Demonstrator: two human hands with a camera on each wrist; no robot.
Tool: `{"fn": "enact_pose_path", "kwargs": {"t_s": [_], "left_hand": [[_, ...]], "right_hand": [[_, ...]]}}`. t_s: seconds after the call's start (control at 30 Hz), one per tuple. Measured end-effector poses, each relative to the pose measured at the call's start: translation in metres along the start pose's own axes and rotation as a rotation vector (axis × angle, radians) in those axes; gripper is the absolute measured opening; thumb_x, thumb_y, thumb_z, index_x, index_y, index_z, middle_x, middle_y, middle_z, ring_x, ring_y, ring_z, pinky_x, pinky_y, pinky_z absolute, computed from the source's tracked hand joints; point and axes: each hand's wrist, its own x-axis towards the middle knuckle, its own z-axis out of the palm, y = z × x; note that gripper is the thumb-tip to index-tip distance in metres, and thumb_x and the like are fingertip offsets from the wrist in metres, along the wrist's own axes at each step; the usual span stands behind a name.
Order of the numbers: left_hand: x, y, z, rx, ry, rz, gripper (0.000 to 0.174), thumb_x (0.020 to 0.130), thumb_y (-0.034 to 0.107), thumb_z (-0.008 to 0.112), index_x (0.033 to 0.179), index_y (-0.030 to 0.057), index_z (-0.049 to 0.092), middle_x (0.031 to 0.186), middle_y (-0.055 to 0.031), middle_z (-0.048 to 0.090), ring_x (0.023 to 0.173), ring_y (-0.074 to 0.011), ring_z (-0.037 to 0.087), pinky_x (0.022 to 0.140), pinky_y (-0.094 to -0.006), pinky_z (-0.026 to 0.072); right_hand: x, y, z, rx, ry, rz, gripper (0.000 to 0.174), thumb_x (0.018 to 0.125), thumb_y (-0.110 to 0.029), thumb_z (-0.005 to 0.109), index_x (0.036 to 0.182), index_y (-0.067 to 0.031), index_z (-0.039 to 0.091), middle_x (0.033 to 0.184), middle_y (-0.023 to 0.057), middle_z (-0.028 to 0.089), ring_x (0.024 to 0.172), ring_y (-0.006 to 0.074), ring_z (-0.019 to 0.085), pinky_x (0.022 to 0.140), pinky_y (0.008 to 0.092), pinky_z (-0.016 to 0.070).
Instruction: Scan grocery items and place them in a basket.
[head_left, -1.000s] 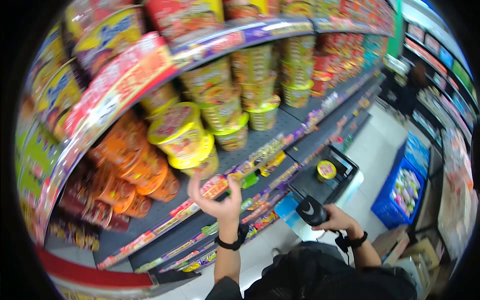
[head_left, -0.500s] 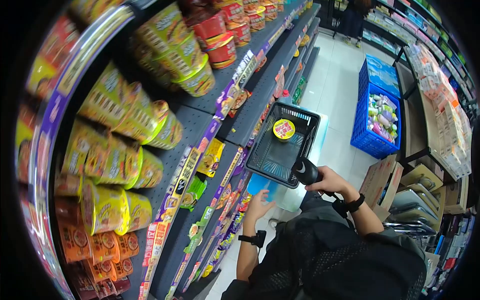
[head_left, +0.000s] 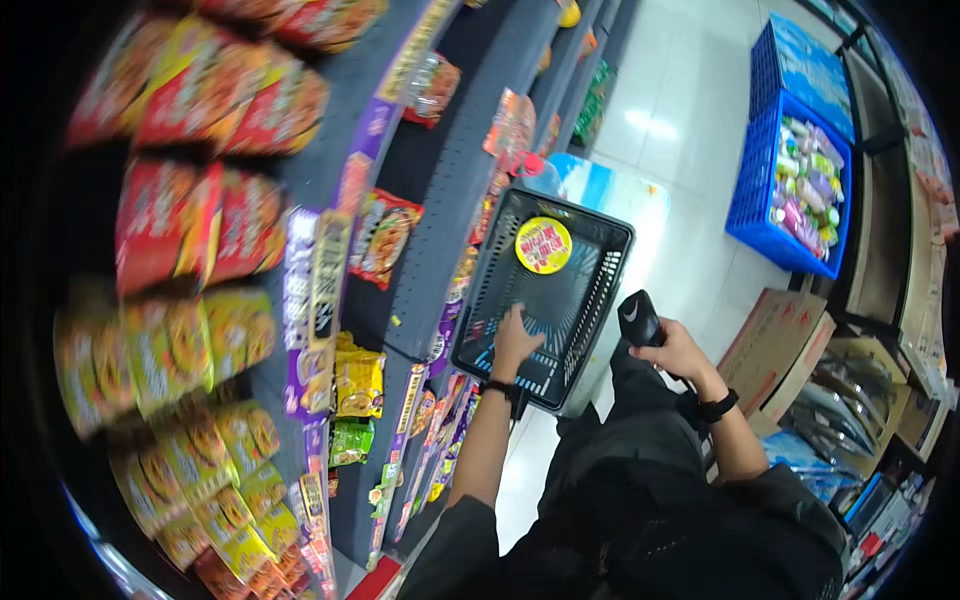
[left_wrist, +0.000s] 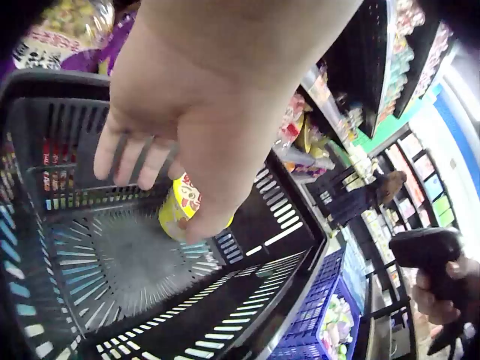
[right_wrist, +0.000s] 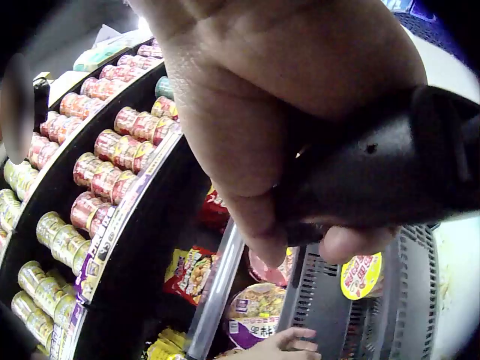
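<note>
Left grip (head_left: 517, 345) moved over basket (head_left: 595, 308), spread, cup (head_left: 543, 246) ahead, shelf (head_left: 435, 230) alongside, right grip (head_left: 680, 353) clasping black device (head_left: 640, 318)

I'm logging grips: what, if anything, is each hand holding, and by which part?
The right hand grips the black handheld device by its handle; the left hand holds nothing.

You can read no word for certain. In your head view, toward one o'clock, the cup (head_left: 543, 246) bears red characters on its yellow lid, too small to make out; at nine o'clock, dark characters on the shelf tags (head_left: 329, 278) blur. In your right wrist view, the six-o'clock pack (right_wrist: 256, 306) shows large, unclear print.
</note>
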Motion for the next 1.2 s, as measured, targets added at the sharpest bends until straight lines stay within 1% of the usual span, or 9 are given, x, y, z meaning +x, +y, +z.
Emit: {"fn": "enact_pose_path", "kwargs": {"t_s": [0.1,0.27,0.5,0.57,0.7,0.8,0.9,1.07,1.2], "left_hand": [[0.074,0.047,0.006,0.139,-0.137,-0.097,0.093,0.060,0.024,0.086,0.140,0.0069,0.040,0.136,-0.0195,0.051,0.125,-0.0390,0.051,0.100,-0.0471,0.0474],[0.174,0.087,0.038,0.372,-0.017,-0.033,0.128,0.048,0.024,0.095,0.152,0.0080,0.023,0.156,-0.0153,0.030,0.136,-0.0364,0.038,0.105,-0.0463,0.0437],[0.248,0.093,0.089,0.544,-0.107,-0.136,0.136,0.046,0.024,0.097,0.155,0.0051,0.018,0.163,-0.0207,0.009,0.142,-0.0375,0.029,0.112,-0.0457,0.0334],[0.247,0.096,0.096,0.577,0.003,-0.124,0.138,0.045,0.026,0.096,0.154,0.0023,0.015,0.161,-0.0231,0.015,0.138,-0.0380,0.033,0.110,-0.0454,0.0343],[0.243,0.105,0.083,0.483,-0.035,-0.171,0.136,0.046,0.026,0.096,0.154,0.0022,0.018,0.159,-0.0225,0.020,0.136,-0.0372,0.034,0.112,-0.0435,0.0299],[0.235,0.108,0.083,0.512,-0.042,-0.094,0.128,0.043,0.041,0.093,0.145,-0.0010,0.029,0.140,-0.0250,0.038,0.130,-0.0369,0.035,0.112,-0.0462,0.0256],[0.214,0.115,0.080,0.477,-0.154,-0.189,0.122,0.042,0.043,0.093,0.138,-0.0012,0.032,0.128,-0.0255,0.043,0.127,-0.0384,0.036,0.112,-0.0472,0.0244],[0.142,0.116,0.064,0.153,-0.162,-0.208,0.112,0.048,0.032,0.091,0.137,-0.0009,0.031,0.123,-0.0267,0.044,0.118,-0.0417,0.045,0.103,-0.0423,0.0434],[0.066,0.107,0.036,0.034,-0.003,-0.117,0.112,0.050,0.030,0.090,0.142,0.0015,0.033,0.125,-0.0246,0.044,0.121,-0.0402,0.045,0.104,-0.0433,0.0417]], "right_hand": [[0.025,0.012,-0.038,0.049,0.024,0.087,0.041,0.076,-0.017,0.082,0.108,0.0011,0.065,0.075,0.0043,0.064,0.053,0.0098,0.055,0.048,0.0262,0.0463],[0.044,0.044,-0.074,0.184,0.018,0.242,0.045,0.077,-0.021,0.082,0.111,0.0019,0.063,0.075,0.0040,0.063,0.053,0.0105,0.055,0.049,0.0269,0.0482],[0.064,0.061,-0.116,0.199,0.102,0.335,0.045,0.077,-0.021,0.082,0.111,0.0011,0.062,0.076,0.0030,0.062,0.053,0.0090,0.054,0.048,0.0265,0.0468],[0.069,0.057,-0.122,0.198,0.086,0.357,0.045,0.077,-0.021,0.081,0.111,0.0013,0.062,0.078,0.0038,0.063,0.055,0.0100,0.055,0.051,0.0274,0.0480],[0.078,0.059,-0.115,0.177,0.078,0.315,0.045,0.077,-0.020,0.081,0.110,0.0029,0.062,0.084,0.0065,0.066,0.067,0.0134,0.060,0.063,0.0293,0.0512],[0.075,0.059,-0.104,0.201,0.079,0.277,0.046,0.076,-0.021,0.081,0.110,0.0035,0.062,0.088,0.0095,0.068,0.077,0.0162,0.062,0.073,0.0306,0.0517],[0.071,0.066,-0.089,0.153,0.069,0.258,0.047,0.076,-0.022,0.082,0.111,0.0034,0.063,0.092,0.0123,0.069,0.083,0.0176,0.063,0.078,0.0316,0.0514],[0.042,0.054,-0.065,0.134,0.122,0.156,0.047,0.075,-0.022,0.081,0.110,0.0028,0.063,0.093,0.0134,0.070,0.086,0.0200,0.064,0.083,0.0321,0.0505],[-0.001,0.049,-0.033,0.120,0.155,0.069,0.045,0.076,-0.020,0.080,0.111,0.0018,0.063,0.091,0.0117,0.069,0.083,0.0188,0.064,0.080,0.0325,0.0513]]}}
